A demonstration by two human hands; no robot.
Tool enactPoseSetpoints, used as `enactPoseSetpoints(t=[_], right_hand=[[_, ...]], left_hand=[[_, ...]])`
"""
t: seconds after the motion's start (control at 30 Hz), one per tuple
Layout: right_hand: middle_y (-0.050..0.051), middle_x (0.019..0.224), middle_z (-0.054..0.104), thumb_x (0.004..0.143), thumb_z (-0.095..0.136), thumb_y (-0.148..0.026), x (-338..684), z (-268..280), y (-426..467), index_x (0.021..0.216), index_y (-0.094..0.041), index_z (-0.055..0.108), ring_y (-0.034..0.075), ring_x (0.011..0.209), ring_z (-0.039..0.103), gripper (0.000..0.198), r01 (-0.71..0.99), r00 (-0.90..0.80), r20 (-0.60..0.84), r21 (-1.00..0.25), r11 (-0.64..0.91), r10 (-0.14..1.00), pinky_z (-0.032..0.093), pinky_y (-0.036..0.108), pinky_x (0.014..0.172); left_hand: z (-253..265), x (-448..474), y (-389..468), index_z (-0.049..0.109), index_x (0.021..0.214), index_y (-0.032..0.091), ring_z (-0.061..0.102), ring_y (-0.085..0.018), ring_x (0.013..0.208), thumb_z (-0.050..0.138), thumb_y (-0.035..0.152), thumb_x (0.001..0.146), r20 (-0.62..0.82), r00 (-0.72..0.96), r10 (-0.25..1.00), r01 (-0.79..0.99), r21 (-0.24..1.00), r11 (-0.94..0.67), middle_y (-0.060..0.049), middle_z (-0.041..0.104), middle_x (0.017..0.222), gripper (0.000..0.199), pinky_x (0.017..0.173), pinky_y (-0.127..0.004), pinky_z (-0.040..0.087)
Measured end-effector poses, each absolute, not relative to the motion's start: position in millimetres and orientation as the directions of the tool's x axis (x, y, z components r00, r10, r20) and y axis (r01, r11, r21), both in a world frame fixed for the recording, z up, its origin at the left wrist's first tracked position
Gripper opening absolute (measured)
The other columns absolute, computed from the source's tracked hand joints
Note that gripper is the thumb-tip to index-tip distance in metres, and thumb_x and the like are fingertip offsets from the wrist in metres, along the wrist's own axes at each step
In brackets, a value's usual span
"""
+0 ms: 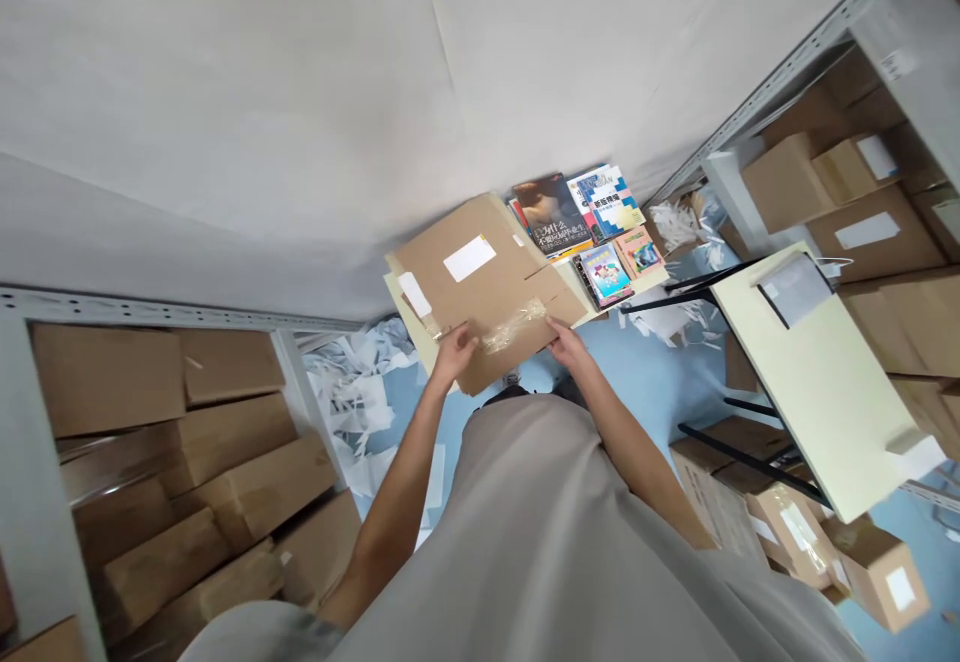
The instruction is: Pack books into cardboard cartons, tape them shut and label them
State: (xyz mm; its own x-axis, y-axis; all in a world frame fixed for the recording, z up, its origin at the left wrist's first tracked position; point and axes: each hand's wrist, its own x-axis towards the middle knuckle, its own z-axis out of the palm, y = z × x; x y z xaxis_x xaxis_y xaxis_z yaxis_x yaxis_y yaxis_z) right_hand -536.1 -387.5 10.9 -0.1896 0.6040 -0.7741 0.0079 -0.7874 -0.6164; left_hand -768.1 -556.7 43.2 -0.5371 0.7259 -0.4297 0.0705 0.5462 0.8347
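A flattened cardboard box (480, 302) lies tilted over a pale narrow table (397, 297), its near end jutting past the table's front edge. White labels and a strip of shiny clear tape show on its brown face. My left hand (456, 350) grips the near left edge, fingers curled over it. At the near right edge, my right hand (566, 344) pinches the cardboard with the thumb on top. Right of the box sit stacks of books (555, 217), including a blue-and-white one (611, 202) and smaller colourful booklets (604, 277).
A pale wall rises behind the table. Shelves of cardboard boxes (247, 482) stand at left, with more boxes (862, 232) at right. A side table with black legs (810, 372) carries a grey flat device (795, 287). Paper scraps (352, 392) litter the blue floor.
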Motion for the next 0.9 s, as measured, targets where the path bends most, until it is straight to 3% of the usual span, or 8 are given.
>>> enactPoseSetpoints(t=[0.17,0.3,0.37,0.47,0.63,0.77,0.9], right_hand=[[0.008,0.119,0.092,0.073,0.103,-0.052,-541.7,50.8,-408.1,0.114,-0.029,0.077,0.035,0.134,0.082,0.054,-0.057,-0.322,-0.649,-0.713,-0.698,0.689,0.074,0.048,0.105],[0.009,0.119,0.092,0.072,0.105,-0.056,-504.0,89.7,-384.7,0.112,-0.026,0.083,0.038,0.134,0.082,0.055,-0.094,-0.301,-0.517,-0.82,-0.565,0.801,0.072,0.052,0.11],[0.01,0.126,0.091,0.071,0.106,-0.064,-469.5,107.3,-361.8,0.112,-0.025,0.085,0.037,0.132,0.083,0.06,-0.137,-0.216,-0.424,-0.879,-0.457,0.88,0.07,0.051,0.115],[0.009,0.13,0.09,0.071,0.104,-0.074,-404.4,129.9,-329.5,0.114,-0.025,0.086,0.033,0.13,0.083,0.068,-0.138,-0.021,-0.269,-0.953,-0.27,0.963,0.069,0.05,0.117],[0.006,0.121,0.089,0.075,0.104,-0.07,-288.0,161.5,-314.2,0.109,-0.027,0.087,0.028,0.122,0.085,0.058,-0.155,0.196,-0.029,-0.988,0.002,0.98,0.07,0.046,0.112],[0.004,0.099,0.086,0.073,0.109,-0.067,-204.1,174.5,-329.5,0.09,-0.026,0.084,0.026,0.1,0.085,0.051,-0.116,0.287,0.044,-0.99,0.08,0.957,0.072,0.044,0.1],[0.003,0.084,0.079,0.069,0.11,-0.07,-123.6,171.9,-349.9,0.078,-0.026,0.077,0.023,0.082,0.078,0.056,-0.107,0.379,-0.002,-0.993,0.041,0.925,0.071,0.041,0.09]], left_hand=[[51.8,-807.4,-568.7,0.083,0.126,0.024,0.081,-0.038,0.133,0.083,0.042,0.091,-0.393,-0.692,0.606,0.01,0.834,0.552,-0.016,0.087,0.13,0.039,0.128,-0.061,0.057],[80.7,-850.6,-565.1,0.078,0.137,0.021,0.082,-0.036,0.13,0.077,0.051,0.099,-0.123,-0.839,0.531,0.125,0.905,0.407,-0.017,0.083,0.135,0.047,0.126,-0.056,0.061],[102.0,-870.1,-548.8,0.074,0.145,0.021,0.077,-0.035,0.139,0.079,0.057,0.101,0.049,-0.835,0.548,0.257,0.916,0.309,-0.018,0.078,0.146,0.058,0.129,-0.054,0.059],[133.5,-887.3,-499.6,0.067,0.16,0.024,0.063,-0.036,0.161,0.084,0.065,0.1,0.207,-0.735,0.646,0.397,0.903,0.162,-0.018,0.064,0.169,0.074,0.138,-0.054,0.05],[161.0,-850.8,-380.2,0.055,0.173,0.025,0.047,-0.04,0.175,0.083,0.086,0.096,0.286,-0.504,0.815,0.418,0.907,-0.06,-0.016,0.051,0.183,0.101,0.143,-0.063,0.038],[161.5,-760.4,-305.6,0.057,0.169,0.026,0.056,-0.041,0.17,0.079,0.099,0.089,0.267,-0.269,0.925,0.309,0.934,-0.18,-0.018,0.058,0.178,0.11,0.141,-0.065,0.041],[160.3,-651.4,-261.8,0.063,0.161,0.023,0.07,-0.038,0.156,0.081,0.098,0.088,0.257,-0.104,0.961,0.217,0.949,-0.23,-0.02,0.07,0.165,0.107,0.136,-0.058,0.053]])
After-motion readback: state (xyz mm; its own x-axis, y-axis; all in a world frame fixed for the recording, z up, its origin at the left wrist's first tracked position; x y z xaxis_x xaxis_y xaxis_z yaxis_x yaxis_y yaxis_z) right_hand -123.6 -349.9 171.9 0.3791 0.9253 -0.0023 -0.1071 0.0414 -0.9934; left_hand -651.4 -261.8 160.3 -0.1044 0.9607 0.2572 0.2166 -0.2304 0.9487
